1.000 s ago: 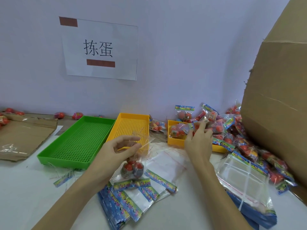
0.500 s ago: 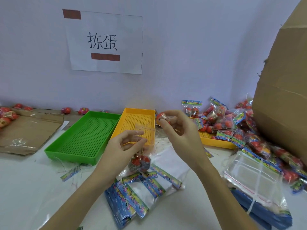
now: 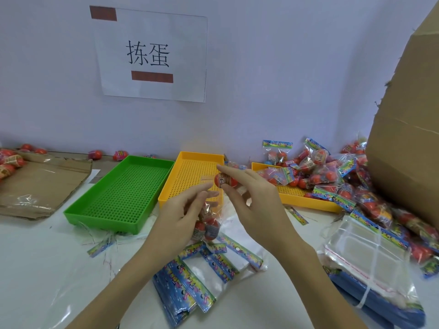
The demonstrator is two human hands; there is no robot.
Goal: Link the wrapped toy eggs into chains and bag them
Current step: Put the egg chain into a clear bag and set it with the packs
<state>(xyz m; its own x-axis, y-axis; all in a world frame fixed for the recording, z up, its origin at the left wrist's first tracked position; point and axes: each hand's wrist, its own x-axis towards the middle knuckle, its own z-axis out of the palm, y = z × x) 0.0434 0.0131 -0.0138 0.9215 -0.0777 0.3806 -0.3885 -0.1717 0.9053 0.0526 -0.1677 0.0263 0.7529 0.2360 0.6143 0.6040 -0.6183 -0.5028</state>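
Dropping one more wrapped egg into a half-filled bag.

Nearest, flat printed bags (image 3: pixel 190 281) fanned on the table (image 3: pixel 47 269). Above them, left hand (image 3: pixel 178 217) pinching the mouth of a clear bag (image 3: pixel 209 224) already hanging with two eggs; right hand (image 3: pixel 251 200) pinching a single red egg (image 3: pixel 224 180) between thumb and fingertips, just above that mouth. Best to spread the opening wide first, lower the egg straight in, release late. Compared with half a second back: egg brought closer to the bag, right hand nearer the left. Beyond, green tray (image 3: pixel 118 198), yellow tray (image 3: pixel 190 176), heap of filled bags (image 3: pixel 327 172).
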